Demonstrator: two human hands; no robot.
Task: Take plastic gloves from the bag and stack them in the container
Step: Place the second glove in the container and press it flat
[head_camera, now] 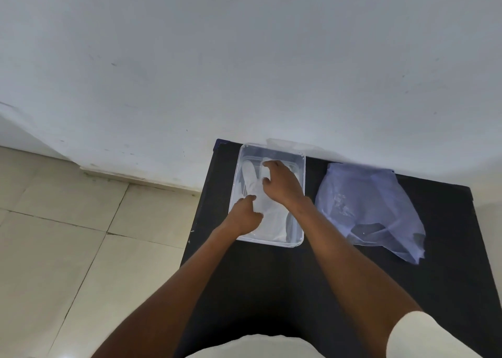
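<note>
A clear rectangular plastic container [298,232] sits on the black table, near its left edge. Translucent white plastic gloves [251,181] lie flat inside it, fingers pointing away from me. My left hand [244,215] rests on the near left part of the gloves, fingers bent and pressing down. My right hand [282,185] reaches over the far part of the container with its fingers curled on the gloves' finger end. A pale blue plastic bag [372,208] lies crumpled and flat to the right of the container; neither hand touches it.
The black table [271,281] stands against a white wall [244,58]. Beige floor tiles [68,235] lie to the left of the table. A clear lid-like piece [282,143] leans behind the container by the wall.
</note>
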